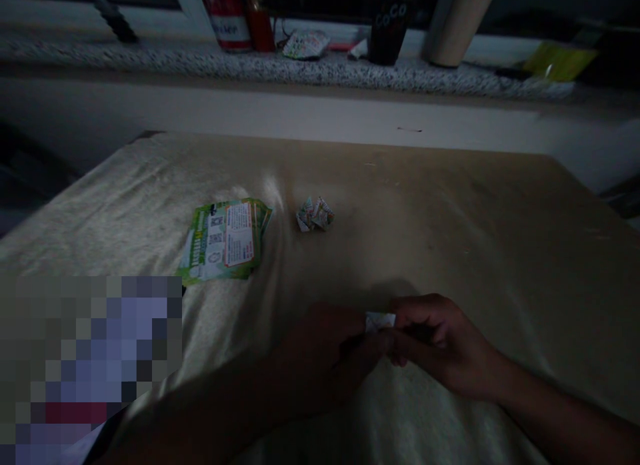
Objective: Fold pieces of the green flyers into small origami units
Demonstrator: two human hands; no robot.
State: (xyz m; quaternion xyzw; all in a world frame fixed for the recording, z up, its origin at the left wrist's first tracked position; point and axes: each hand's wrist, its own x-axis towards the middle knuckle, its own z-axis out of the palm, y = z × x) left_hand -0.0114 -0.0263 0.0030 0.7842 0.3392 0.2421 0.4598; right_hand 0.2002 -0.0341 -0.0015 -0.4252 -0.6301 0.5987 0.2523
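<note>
A small piece of folded printed paper (379,321) is pinched between my two hands above the near part of the table. My left hand (345,341) lies in shadow and grips its left side, thumb against the lower edge. On the other side, my right hand (433,335) has its thumb and fingers closed on the paper's right end. Farther off stand folded paper shapes (315,215) with similar print, touching one another. Left of them lies a stack of green printed sheets or packets (225,241) with white text panels and codes.
A creased, pale cloth (125,191) covers the table. Behind it, a speckled stone sill (175,61) carries a red can (227,21), a red lighter-like object (261,28), crumpled wrappers (306,43), a dark cup (389,28), a tan cylinder (457,28) and a yellow packet (560,61). A pixelated patch hides the lower left.
</note>
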